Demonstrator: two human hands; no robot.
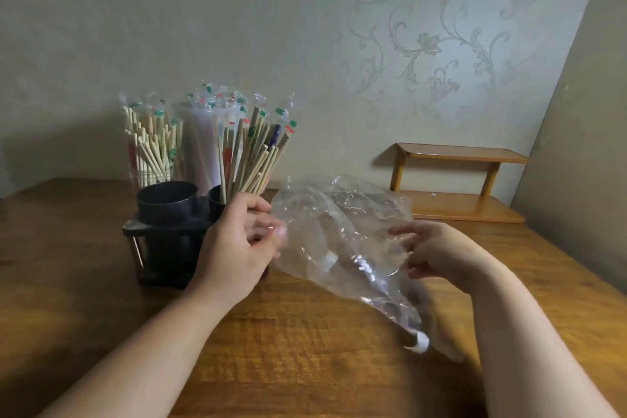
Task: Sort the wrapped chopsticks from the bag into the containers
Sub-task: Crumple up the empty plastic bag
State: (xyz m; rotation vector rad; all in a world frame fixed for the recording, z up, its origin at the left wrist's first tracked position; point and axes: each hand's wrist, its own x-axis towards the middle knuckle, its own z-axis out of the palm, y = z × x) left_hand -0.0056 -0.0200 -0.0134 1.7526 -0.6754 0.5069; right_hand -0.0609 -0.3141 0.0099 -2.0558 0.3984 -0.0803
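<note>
Wrapped chopsticks (149, 146) stand in the clear containers (203, 149) at rear left. More fan out of one cup of the black holder (163, 237), and its near cup (166, 202) is empty. The left hand (237, 248) pinches the plastic bag (339, 224) at its left edge. The right hand (437, 254), fingers curled, grips the right side. The bag is held above the table (305, 366) and appears empty, so sorting is judged nearly complete. Next move: inspect the bag's lower corner, then set the bag aside.

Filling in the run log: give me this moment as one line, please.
left hand pinches bag | right hand holds bag | chopsticks upright in containers
</note>
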